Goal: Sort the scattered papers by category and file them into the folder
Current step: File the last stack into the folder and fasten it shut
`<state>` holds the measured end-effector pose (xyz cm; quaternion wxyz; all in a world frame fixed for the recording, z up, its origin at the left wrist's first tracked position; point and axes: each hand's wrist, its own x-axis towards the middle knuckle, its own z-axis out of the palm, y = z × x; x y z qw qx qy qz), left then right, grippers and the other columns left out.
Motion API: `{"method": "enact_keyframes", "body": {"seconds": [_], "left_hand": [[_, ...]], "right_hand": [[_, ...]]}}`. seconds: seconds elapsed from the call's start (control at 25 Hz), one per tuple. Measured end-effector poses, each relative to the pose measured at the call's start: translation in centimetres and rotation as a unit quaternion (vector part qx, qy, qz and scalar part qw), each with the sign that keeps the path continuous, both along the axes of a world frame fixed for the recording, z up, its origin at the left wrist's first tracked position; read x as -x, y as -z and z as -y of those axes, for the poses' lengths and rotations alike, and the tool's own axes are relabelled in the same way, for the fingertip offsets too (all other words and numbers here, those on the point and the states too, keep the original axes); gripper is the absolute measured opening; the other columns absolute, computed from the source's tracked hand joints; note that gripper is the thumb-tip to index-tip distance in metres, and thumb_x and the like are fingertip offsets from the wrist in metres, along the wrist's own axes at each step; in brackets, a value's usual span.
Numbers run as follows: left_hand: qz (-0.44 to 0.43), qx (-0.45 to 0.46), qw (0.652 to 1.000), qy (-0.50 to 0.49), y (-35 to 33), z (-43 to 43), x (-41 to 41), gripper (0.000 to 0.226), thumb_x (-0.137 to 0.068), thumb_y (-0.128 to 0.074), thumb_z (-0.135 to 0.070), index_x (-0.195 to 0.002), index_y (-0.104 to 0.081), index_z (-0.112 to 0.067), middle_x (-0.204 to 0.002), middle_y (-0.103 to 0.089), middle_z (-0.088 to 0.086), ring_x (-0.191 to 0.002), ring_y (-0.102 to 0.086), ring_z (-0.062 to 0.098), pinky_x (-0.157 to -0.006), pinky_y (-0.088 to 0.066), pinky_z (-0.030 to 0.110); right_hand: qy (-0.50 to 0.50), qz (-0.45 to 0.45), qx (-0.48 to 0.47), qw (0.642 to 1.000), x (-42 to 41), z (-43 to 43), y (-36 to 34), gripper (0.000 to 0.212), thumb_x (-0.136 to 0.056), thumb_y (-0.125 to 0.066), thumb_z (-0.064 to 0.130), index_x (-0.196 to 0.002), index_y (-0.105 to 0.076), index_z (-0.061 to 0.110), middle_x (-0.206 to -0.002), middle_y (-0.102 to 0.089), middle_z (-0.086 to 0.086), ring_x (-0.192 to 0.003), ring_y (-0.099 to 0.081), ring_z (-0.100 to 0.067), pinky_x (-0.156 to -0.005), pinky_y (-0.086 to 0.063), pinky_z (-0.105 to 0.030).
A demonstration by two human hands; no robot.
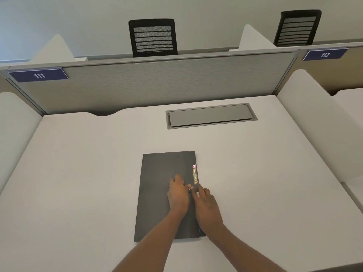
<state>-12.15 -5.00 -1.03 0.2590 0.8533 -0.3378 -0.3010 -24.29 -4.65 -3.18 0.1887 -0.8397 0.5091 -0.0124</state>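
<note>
Lying on the desk: a dark grey folder point(157, 193) is seen flat and closed on the white desk point(78, 173), in the near middle, its long sides running away from the person.
Folder edge: a narrow multicoloured strip point(195, 174) is carried along the right-hand edge, in the far half; its print is too small to be read.
Left hand: the left hand point(177, 195) is laid palm-down on the folder's cover, right of centre, fingers stretched forward and loose on the surface; nothing is gripped by it.
Right hand: the right hand point(206, 205) is placed at the folder's right edge, just below the strip, fingers bent down onto that edge. Whether the edge is pinched or only touched cannot be told.
Hands together: the two hands are held just beside each other, thumbs nearly meeting over the cover.
Cable hatch: a grey hatch point(211, 115) is set flush into the desk beyond the folder, its lid shut.
Partition: a grey partition point(147, 83) is stood along the far side of the desk, with blue plate 111 point(39, 75) at its left end and blue plate 112 point(325, 54) on the next bay.
Chairs: two black mesh-backed chairs point(153, 37) point(297, 28) are seen behind the partition.
</note>
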Motion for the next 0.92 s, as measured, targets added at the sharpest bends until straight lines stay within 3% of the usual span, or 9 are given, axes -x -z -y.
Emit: {"method": "enact_keyframes", "body": {"seconds": [0.16, 0.32, 0.48, 0.68, 0.92], "left_hand": [[0.064, -0.008, 0.997, 0.052, 0.1, -1.0, 0.6, 0.014, -0.108, -0.053, -0.023, -0.101, -0.054, -0.01, -0.104, -0.055, 0.009, -0.088, -0.064, 0.03, -0.083, -0.059, 0.048], [0.126, -0.033, 0.985, 0.112, 0.0, -1.5, 0.4, 0.016, -0.11, -0.048, -0.022, -0.11, -0.059, -0.011, -0.113, -0.054, 0.01, -0.091, -0.065, 0.028, -0.083, -0.058, 0.04], [0.036, 0.009, 0.998, 0.054, 0.1, -2.2, 0.4, 0.023, -0.108, -0.053, -0.021, -0.098, -0.063, -0.002, -0.11, -0.056, 0.015, -0.093, -0.064, 0.035, -0.088, -0.054, 0.049], [-0.056, -0.049, 0.997, 0.023, -1.3, -0.4, -1.0, 0.026, -0.096, -0.071, -0.023, -0.102, -0.071, 0.002, -0.109, -0.073, 0.02, -0.104, -0.071, 0.039, -0.091, -0.059, 0.048], [-0.02, -0.105, 0.991, 0.085, -2.0, 0.0, -1.2, 0.029, -0.101, -0.06, -0.024, -0.118, -0.067, -0.001, -0.123, -0.071, 0.018, -0.115, -0.067, 0.037, -0.098, -0.058, 0.046]], "right_hand": [[-0.054, -0.075, 0.006, 0.996, -0.5, -0.3, 0.0, 0.058, -0.11, -0.042, 0.025, -0.163, -0.02, 0.016, -0.168, -0.025, -0.012, -0.147, -0.038, -0.031, -0.12, -0.039, -0.04], [-0.038, -0.072, 0.019, 0.996, -0.6, -0.2, -1.1, 0.053, -0.108, -0.045, 0.019, -0.159, -0.031, 0.018, -0.163, -0.032, -0.01, -0.137, -0.047, -0.028, -0.109, -0.047, -0.038], [-0.04, -0.087, 0.035, 0.995, -0.8, -0.3, -1.8, 0.051, -0.105, -0.046, 0.011, -0.155, -0.036, 0.016, -0.161, -0.034, -0.01, -0.131, -0.049, -0.028, -0.1, -0.049, -0.037], [-0.028, -0.077, 0.011, 0.997, -0.6, -0.7, -2.3, 0.059, -0.101, -0.048, 0.01, -0.158, -0.033, 0.019, -0.164, -0.028, -0.007, -0.133, -0.046, -0.026, -0.105, -0.047, -0.036], [-0.012, -0.105, 0.034, 0.994, -1.7, -0.7, -2.9, 0.046, -0.105, -0.046, 0.011, -0.15, -0.041, 0.018, -0.149, -0.045, -0.01, -0.125, -0.052, -0.028, -0.098, -0.049, -0.038]]}}
